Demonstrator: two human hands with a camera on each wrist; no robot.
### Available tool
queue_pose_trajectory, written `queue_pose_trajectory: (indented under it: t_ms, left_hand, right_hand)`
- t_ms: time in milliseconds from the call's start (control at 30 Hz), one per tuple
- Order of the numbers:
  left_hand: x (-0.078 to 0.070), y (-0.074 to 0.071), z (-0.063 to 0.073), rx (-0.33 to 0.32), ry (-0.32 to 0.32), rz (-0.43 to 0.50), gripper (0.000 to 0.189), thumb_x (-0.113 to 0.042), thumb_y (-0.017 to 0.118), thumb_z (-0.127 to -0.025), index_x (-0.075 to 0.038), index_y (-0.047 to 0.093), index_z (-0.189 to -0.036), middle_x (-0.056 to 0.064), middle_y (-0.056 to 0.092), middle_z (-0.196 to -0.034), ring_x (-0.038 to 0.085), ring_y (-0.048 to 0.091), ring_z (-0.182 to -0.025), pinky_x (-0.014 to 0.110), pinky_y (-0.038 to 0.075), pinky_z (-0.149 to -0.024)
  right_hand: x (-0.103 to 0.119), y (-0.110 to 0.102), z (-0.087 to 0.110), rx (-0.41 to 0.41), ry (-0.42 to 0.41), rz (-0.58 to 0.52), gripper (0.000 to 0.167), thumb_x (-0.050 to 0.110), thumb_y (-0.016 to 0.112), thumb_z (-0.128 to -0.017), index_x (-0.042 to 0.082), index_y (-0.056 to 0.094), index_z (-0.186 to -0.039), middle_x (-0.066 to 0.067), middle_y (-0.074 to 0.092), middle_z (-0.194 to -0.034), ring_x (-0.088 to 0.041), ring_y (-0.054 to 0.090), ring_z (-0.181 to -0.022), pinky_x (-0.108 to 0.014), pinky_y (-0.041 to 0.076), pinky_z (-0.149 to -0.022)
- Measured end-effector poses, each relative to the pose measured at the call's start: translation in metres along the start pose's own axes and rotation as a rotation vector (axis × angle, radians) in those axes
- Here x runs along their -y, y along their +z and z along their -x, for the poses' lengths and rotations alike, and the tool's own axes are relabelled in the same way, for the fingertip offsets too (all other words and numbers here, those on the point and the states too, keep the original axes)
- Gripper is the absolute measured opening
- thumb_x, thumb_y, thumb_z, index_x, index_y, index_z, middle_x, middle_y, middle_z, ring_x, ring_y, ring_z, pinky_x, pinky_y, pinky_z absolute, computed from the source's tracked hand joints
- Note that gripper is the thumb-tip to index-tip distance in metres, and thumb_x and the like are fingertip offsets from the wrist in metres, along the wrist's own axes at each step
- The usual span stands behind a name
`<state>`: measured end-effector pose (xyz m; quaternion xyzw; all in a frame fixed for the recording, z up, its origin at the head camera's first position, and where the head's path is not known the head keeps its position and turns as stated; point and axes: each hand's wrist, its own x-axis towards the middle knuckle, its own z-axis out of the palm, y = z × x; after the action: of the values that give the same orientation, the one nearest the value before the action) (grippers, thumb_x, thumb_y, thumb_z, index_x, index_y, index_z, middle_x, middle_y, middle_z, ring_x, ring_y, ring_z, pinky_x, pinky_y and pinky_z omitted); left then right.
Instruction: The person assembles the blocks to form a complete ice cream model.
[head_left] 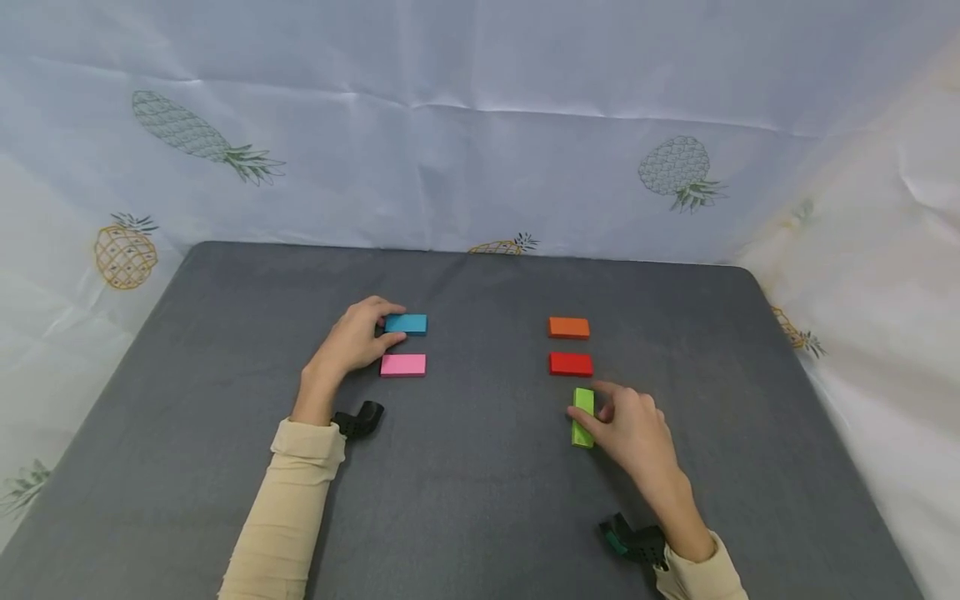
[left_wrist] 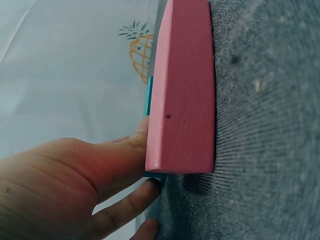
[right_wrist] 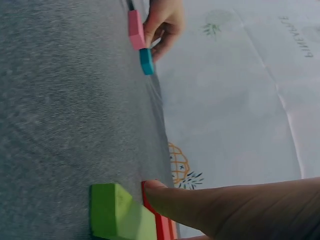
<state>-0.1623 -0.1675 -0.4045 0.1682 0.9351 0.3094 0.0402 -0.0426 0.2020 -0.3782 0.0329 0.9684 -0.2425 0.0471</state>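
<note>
My left hand pinches a blue block at its left end, with thumb and forefinger on its long sides. Just nearer lies a pink block; it fills the middle of the left wrist view and hides most of the blue one. On the right, my right hand holds a bright green block that points away from me. The thumb reaches across to its left edge while the fingers stay on its right. Beyond it lie a red block and, farther back, an orange block.
The blocks are on a dark grey cloth-covered table. A pale curtain printed with pineapples rises behind its far edge and along the sides. Black wrist mounts sit by both cuffs, low over the table.
</note>
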Motion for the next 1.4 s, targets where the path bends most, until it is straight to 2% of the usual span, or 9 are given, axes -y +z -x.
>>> queue_pose_trajectory:
  t_ms: [267, 600, 900, 1167, 1400]
  left_hand:
    - [-0.002, 0.003, -0.003, 0.003, -0.017, -0.008, 0.044, -0.010, 0.072, -0.095, 0.004, 0.063, -0.135, 0.026, 0.061, -0.133, 0.037, 0.060, -0.103, 0.051, 0.051, -0.091]
    - [-0.004, 0.007, -0.005, -0.008, -0.007, -0.010, 0.040, -0.008, 0.072, -0.095, 0.006, 0.065, -0.131, 0.028, 0.063, -0.130, 0.036, 0.061, -0.101, 0.051, 0.051, -0.089]
    - [-0.009, 0.007, -0.005, -0.017, -0.017, 0.001, 0.039, -0.010, 0.071, -0.096, 0.005, 0.065, -0.131, 0.026, 0.063, -0.129, 0.035, 0.059, -0.099, 0.049, 0.051, -0.087]
    - [-0.019, 0.009, -0.006, -0.026, -0.004, 0.007, 0.038, -0.013, 0.074, -0.094, 0.004, 0.068, -0.127, 0.024, 0.064, -0.124, 0.032, 0.059, -0.094, 0.046, 0.050, -0.083]
    - [-0.029, 0.015, -0.011, -0.006, 0.022, 0.025, 0.037, -0.015, 0.076, -0.093, 0.002, 0.070, -0.124, 0.022, 0.067, -0.121, 0.029, 0.060, -0.090, 0.042, 0.051, -0.080]
  right_hand:
    - [-0.004, 0.003, 0.003, 0.002, -0.003, -0.007, 0.057, 0.029, 0.083, -0.087, -0.007, 0.066, -0.128, -0.001, 0.055, -0.056, -0.010, 0.040, -0.045, -0.025, 0.026, -0.044]
    - [-0.005, 0.008, 0.004, 0.041, 0.032, -0.020, 0.057, 0.029, 0.080, -0.089, -0.009, 0.064, -0.129, -0.003, 0.059, -0.057, -0.011, 0.046, -0.047, -0.026, 0.034, -0.045]
    - [-0.006, 0.008, 0.003, 0.055, 0.052, -0.039, 0.050, 0.026, 0.079, -0.089, -0.008, 0.068, -0.124, -0.001, 0.054, -0.054, -0.010, 0.044, -0.046, -0.026, 0.034, -0.044]
    - [-0.008, 0.009, 0.004, 0.017, 0.056, -0.053, 0.046, 0.024, 0.079, -0.088, -0.005, 0.069, -0.123, -0.001, 0.053, -0.053, -0.011, 0.045, -0.045, -0.027, 0.034, -0.045]
    - [-0.005, 0.014, 0.005, -0.023, 0.017, -0.094, 0.047, 0.025, 0.081, -0.086, -0.004, 0.070, -0.121, 0.001, 0.049, -0.050, -0.010, 0.042, -0.042, -0.024, 0.028, -0.043]
